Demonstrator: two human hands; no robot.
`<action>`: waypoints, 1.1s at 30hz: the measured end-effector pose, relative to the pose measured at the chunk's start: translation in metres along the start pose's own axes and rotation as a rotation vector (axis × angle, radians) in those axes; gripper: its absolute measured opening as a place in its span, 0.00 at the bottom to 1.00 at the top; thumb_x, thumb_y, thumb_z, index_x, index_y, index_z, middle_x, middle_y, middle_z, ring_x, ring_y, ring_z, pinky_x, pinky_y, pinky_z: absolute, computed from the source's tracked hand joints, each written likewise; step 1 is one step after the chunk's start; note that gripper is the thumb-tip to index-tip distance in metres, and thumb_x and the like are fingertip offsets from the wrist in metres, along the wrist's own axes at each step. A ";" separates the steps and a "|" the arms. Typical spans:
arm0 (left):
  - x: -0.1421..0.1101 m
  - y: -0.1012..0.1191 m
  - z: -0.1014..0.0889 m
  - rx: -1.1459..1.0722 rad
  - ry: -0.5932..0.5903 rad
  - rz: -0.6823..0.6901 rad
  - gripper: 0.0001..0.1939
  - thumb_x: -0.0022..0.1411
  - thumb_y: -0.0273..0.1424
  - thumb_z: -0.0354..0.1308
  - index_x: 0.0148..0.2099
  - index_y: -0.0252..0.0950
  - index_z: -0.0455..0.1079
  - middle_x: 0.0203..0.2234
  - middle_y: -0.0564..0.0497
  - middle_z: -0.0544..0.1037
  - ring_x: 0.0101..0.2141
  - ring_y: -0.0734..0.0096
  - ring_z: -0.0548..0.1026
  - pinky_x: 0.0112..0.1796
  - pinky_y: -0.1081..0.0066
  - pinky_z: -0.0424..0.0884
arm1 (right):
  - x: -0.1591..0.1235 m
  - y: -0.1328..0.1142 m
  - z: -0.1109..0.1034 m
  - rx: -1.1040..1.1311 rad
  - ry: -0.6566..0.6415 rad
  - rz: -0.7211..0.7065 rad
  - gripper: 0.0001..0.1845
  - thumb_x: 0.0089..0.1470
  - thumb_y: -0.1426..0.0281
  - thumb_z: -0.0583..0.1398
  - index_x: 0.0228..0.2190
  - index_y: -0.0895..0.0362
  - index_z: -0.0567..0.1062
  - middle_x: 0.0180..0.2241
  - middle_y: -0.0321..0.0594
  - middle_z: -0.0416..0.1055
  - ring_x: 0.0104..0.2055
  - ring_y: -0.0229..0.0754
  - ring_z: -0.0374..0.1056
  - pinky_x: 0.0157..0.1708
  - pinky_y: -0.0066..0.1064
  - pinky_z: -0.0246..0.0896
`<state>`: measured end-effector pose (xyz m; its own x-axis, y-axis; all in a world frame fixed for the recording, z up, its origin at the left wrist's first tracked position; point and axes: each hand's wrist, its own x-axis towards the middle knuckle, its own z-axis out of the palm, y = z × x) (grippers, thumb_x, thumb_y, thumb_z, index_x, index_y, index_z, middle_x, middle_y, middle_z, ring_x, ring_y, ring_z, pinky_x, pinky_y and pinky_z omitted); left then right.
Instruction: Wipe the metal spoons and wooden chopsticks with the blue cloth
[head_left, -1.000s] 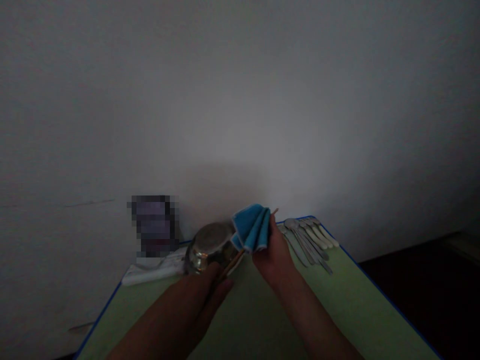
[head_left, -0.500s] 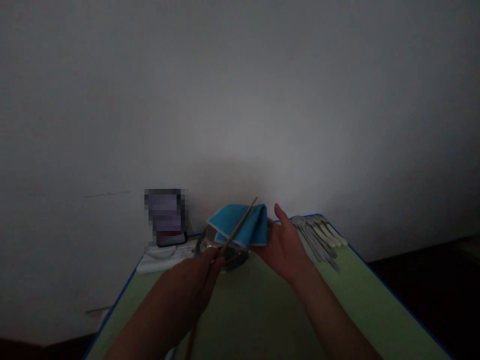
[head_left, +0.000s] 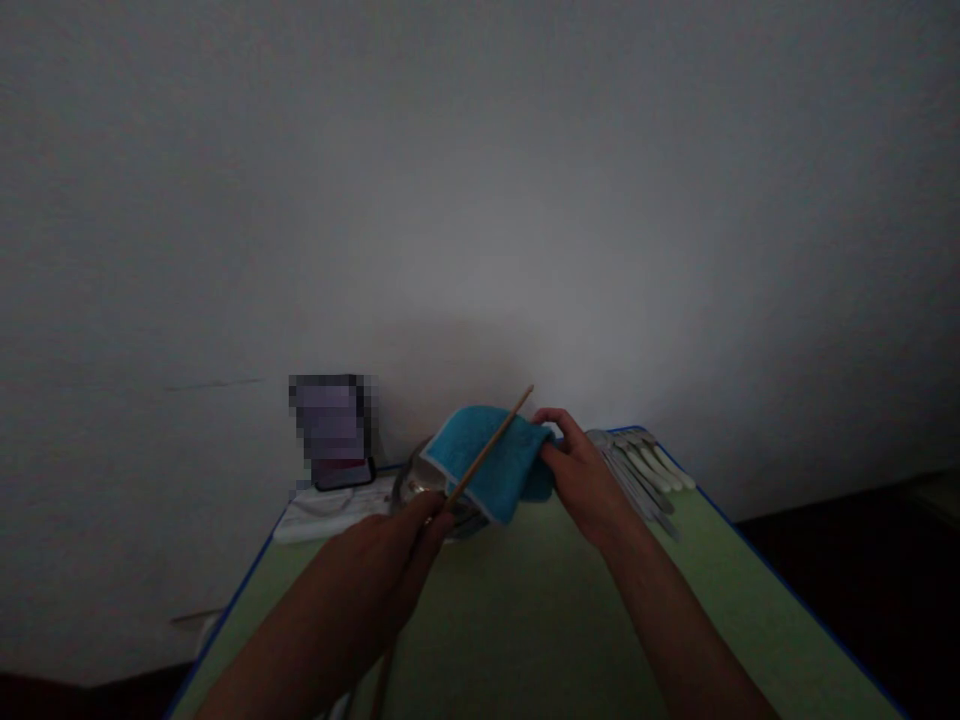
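My left hand (head_left: pixel 409 535) pinches the near end of a thin brown wooden chopstick (head_left: pixel 491 440), which slants up and to the right. Behind and under the stick hangs a blue cloth (head_left: pixel 484 450) with a pale edge. At its right side my right hand (head_left: pixel 581 470) grips the cloth between thumb and fingers. Below the cloth a shiny metal bowl (head_left: pixel 409 485) shows in part; cloth and left hand hide most of it, and I cannot make out what is inside.
Several metal spoons and pale-handled pieces of cutlery (head_left: pixel 652 470) lie at the back right of the green table (head_left: pixel 517 620). A phone-like device (head_left: pixel 345 475), partly blurred, stands at the back left beside a white cloth-like item (head_left: pixel 322 515). The wall (head_left: pixel 480 200) rises behind.
My right hand has gone from open-palmed under the cloth to gripping its right side. The cloth's folds have shifted, and the chopstick's tip has moved slightly right.
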<state>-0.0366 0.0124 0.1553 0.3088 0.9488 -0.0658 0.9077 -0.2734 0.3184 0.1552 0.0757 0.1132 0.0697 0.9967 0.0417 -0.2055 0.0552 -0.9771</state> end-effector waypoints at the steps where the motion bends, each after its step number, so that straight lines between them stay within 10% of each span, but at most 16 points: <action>1: 0.000 -0.001 -0.001 -0.011 0.002 -0.003 0.17 0.66 0.37 0.37 0.47 0.39 0.63 0.34 0.47 0.79 0.33 0.61 0.77 0.31 0.68 0.67 | 0.000 0.000 -0.001 -0.017 0.005 0.008 0.13 0.43 0.67 0.59 0.35 0.52 0.70 0.16 0.24 0.59 0.19 0.31 0.52 0.17 0.21 0.43; 15: -0.007 -0.018 -0.011 -0.138 0.083 -0.009 0.17 0.63 0.41 0.39 0.43 0.39 0.65 0.39 0.46 0.77 0.38 0.59 0.75 0.39 0.62 0.68 | 0.020 0.011 -0.029 0.011 0.076 0.076 0.11 0.46 0.66 0.55 0.28 0.56 0.75 0.19 0.31 0.69 0.22 0.36 0.60 0.24 0.26 0.54; 22: -0.008 -0.016 -0.011 -0.142 0.076 -0.005 0.18 0.63 0.40 0.39 0.44 0.38 0.65 0.39 0.45 0.77 0.40 0.58 0.75 0.40 0.60 0.68 | 0.006 0.002 -0.030 -0.271 -0.285 -0.049 0.18 0.40 0.81 0.48 0.26 0.55 0.75 0.18 0.28 0.63 0.18 0.31 0.55 0.17 0.21 0.47; 33: -0.009 -0.016 -0.013 -0.151 0.074 0.023 0.17 0.64 0.40 0.38 0.45 0.39 0.65 0.38 0.48 0.77 0.40 0.60 0.74 0.41 0.63 0.67 | 0.016 0.007 -0.025 0.116 -0.151 0.121 0.16 0.46 0.58 0.60 0.33 0.57 0.77 0.31 0.39 0.77 0.31 0.40 0.70 0.35 0.32 0.65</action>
<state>-0.0577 0.0104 0.1626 0.3023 0.9531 0.0117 0.8456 -0.2738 0.4582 0.1795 0.0904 0.1015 -0.1074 0.9936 -0.0347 -0.3153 -0.0671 -0.9466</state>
